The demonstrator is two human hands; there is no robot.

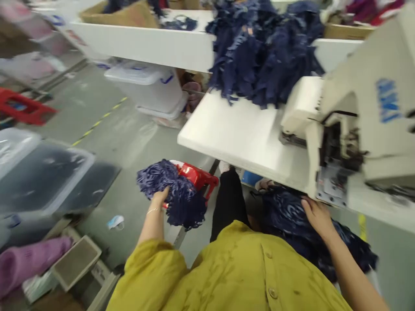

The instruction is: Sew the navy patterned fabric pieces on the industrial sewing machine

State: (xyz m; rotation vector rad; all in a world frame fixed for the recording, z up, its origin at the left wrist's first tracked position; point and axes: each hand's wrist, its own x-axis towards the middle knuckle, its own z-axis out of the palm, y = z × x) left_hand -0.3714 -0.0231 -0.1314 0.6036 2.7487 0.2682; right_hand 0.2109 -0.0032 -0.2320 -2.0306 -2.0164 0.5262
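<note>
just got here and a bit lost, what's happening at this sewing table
A person's left hand is on a bundle of dark blue cloth over a red stool. The right hand touches more blue cloth below the table edge, beside the sewing machine. Another blue heap hangs over the back of the white table.
</note>
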